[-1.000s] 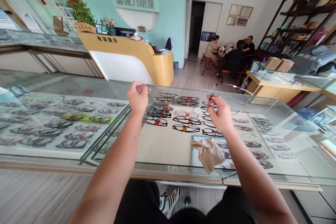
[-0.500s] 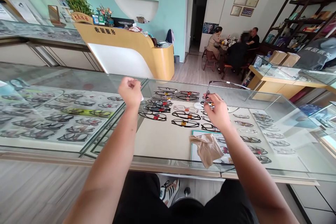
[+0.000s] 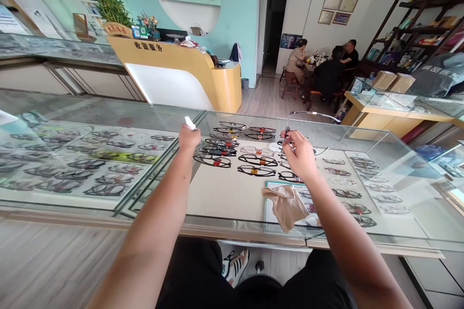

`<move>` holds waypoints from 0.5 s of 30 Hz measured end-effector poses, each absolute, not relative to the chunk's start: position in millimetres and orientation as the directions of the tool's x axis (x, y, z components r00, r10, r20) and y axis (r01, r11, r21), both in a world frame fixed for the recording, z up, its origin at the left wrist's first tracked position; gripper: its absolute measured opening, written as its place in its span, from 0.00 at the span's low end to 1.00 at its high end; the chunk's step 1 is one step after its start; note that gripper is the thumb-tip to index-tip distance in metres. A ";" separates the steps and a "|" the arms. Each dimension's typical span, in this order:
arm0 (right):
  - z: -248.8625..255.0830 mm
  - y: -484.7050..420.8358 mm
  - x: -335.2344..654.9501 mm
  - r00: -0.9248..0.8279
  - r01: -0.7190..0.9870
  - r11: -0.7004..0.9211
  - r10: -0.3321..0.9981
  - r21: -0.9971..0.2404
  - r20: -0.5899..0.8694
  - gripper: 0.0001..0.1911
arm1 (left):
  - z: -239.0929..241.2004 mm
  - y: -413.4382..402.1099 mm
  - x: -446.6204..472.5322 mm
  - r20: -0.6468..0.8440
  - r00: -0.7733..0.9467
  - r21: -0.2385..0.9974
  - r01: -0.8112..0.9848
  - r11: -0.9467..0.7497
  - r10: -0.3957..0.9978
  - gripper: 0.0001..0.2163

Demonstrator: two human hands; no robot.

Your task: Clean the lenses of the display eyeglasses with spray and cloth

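Reference piece: one beige cloth (image 3: 286, 205), crumpled, on the glass-topped counter (image 3: 221, 198), overlapping a teal-edged card (image 3: 268, 210). Item, one pair of spectacles (image 3: 312, 113), thin-armed: held up beyond the cloth, one temple reaching out to the right, the remaining parts largely hidden. Item, one right hand (image 3: 300, 154): beyond the cloth, pinched closed on the spectacles near the lens end. Item, one left hand (image 3: 189, 137): beyond the cloth and well to its left, curled closed about a white object (image 3: 190, 122), of which only the upper part showed; its kind could not be told. Item, several rows of dark frames (image 3: 256, 170), some with red or yellow tags: beyond the cloth, mostly to its left. Item, a further set of frames (image 3: 110, 189): far to the left of the cloth. Risks, as judged: the spectacles depended on a light pinch alone, so a loosened grip or sudden turn of the wrist could have dropped them on the hard glass beyond the cloth, scratching or chipping a lens; the outstretched temple, unsupported, could have snagged or bent at its hinge if swung; too hard a squeeze could have strained the slender rim; and the white object, had the left hand slackened, could have struck bare glass to the left of the cloth
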State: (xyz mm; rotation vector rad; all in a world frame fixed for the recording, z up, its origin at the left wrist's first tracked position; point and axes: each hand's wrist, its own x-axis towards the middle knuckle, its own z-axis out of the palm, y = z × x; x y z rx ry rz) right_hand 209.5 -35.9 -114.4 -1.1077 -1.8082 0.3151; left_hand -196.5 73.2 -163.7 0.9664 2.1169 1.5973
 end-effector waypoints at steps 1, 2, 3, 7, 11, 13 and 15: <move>-114.0 -36.4 209.4 -0.130 0.544 0.555 0.797 -0.629 0.590 0.11 | -161.8 72.0 -195.6 0.141 -0.714 0.942 0.310 0.129 0.686 0.18; -113.7 -36.9 209.4 -0.129 0.539 0.556 0.797 -0.633 0.590 0.11 | -158.4 70.4 -193.4 0.148 -0.703 0.949 0.298 0.099 0.696 0.17; -113.3 -37.2 209.4 -0.127 0.532 0.558 0.796 -0.637 0.592 0.12 | -153.8 68.6 -189.7 0.159 -0.686 0.958 0.282 0.058 0.710 0.15; -111.4 -38.8 208.1 -0.123 0.478 0.577 0.791 -0.662 0.600 0.12 | -128.0 57.6 -156.9 0.206 -0.558 0.977 0.165 -0.136 0.804 0.15; -108.4 -45.0 202.6 -0.169 0.372 0.602 0.793 -0.707 0.586 0.11 | -103.4 31.1 -105.8 0.195 -0.291 0.979 -0.002 -0.205 0.937 0.22; -106.9 -50.3 198.1 -0.213 0.314 0.607 0.795 -0.730 0.569 0.13 | -94.9 11.9 -81.3 0.147 0.015 0.974 -0.178 -0.143 0.989 0.30; -105.7 -56.3 193.0 -0.256 0.274 0.597 0.801 -0.754 0.541 0.13 | -89.9 -6.5 -60.9 0.099 0.304 0.957 -0.292 -0.006 0.947 0.36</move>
